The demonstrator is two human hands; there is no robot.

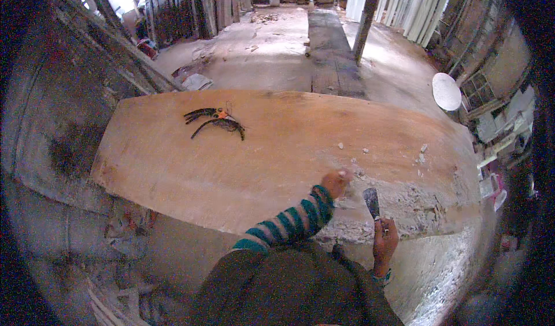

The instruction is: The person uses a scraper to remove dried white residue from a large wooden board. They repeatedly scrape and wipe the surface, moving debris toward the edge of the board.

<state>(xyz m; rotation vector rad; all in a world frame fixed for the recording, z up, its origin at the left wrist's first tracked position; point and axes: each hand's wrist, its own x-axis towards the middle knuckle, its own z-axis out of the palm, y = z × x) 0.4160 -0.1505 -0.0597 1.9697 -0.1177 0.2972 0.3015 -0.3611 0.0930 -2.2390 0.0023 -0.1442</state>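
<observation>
My right hand [385, 239] is closed round the handle of a putty knife [371, 200]. Its dark, flat blade points away from me, over the crusted part of a wooden board [277, 164]. Farther left, my left hand [334, 183] is low over the board with its fingers drawn together. Whatever they hold, if anything, is too small and blurred to make out. Pale, crumbly residue [399, 204] covers the board's near right part, beside both hands. A few loose crumbs [340, 146] lie beyond my left hand.
Dark, curved, bristly strips with an orange middle [219, 116] lie on the board's far left. A white round object [447, 91] stands beyond its right end. Behind are a wooden post [367, 22], a dark floor strip [334, 54] and leaning planks [199, 8].
</observation>
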